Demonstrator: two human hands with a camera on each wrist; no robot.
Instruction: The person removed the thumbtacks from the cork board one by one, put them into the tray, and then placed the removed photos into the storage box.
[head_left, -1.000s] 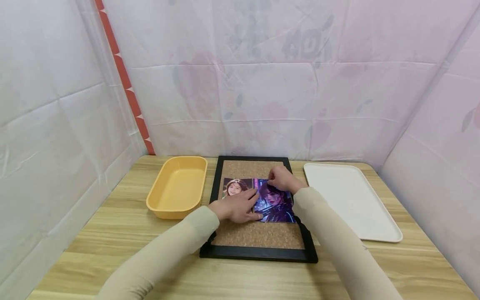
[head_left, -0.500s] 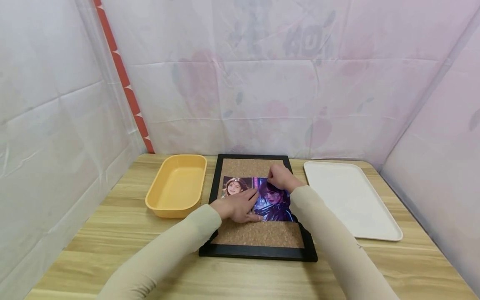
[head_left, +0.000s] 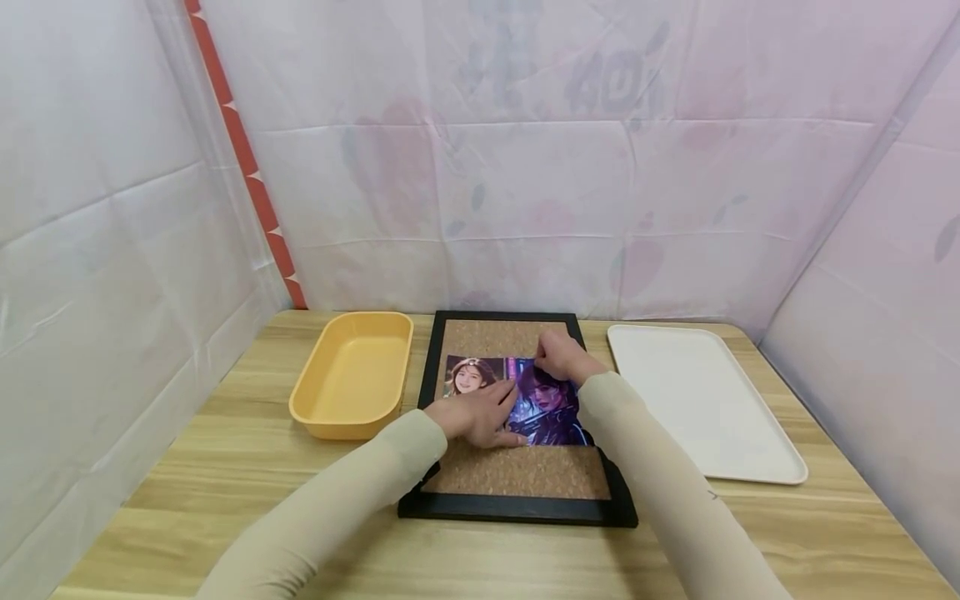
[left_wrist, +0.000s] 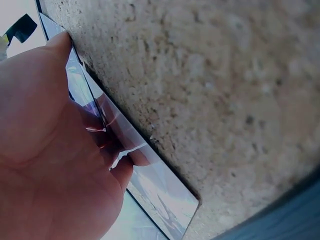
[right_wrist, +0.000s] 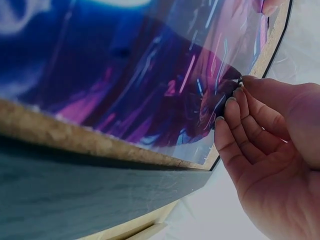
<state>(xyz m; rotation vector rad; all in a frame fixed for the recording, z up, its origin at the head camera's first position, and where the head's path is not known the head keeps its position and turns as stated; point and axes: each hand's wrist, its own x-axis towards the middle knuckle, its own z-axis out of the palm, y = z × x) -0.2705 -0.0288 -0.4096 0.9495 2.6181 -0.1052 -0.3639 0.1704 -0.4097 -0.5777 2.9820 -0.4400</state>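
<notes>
A black-framed cork board (head_left: 517,473) lies on the table with two pictures side by side on it. On the left is a portrait photo (head_left: 469,375), partly covered by my left hand (head_left: 478,415), whose straight fingers press where the two pictures meet. The purple-blue picture (head_left: 551,417) on the right shows a figure in neon colours. At its upper edge, my right hand (head_left: 564,356) pinches a small dark pin (right_wrist: 240,80) between thumb and fingertips, as the right wrist view shows. In the left wrist view, the glossy lower edges of the pictures lie close over the cork.
To the left of the board stands a yellow basin (head_left: 356,379). A white tray (head_left: 705,400) lies to the right. Both share the wooden table (head_left: 225,467) with the board, and pale printed cloth (head_left: 540,183) hangs behind and at the sides.
Almost nothing differs: the view shifts slightly, and both hands keep their places on the pictures.
</notes>
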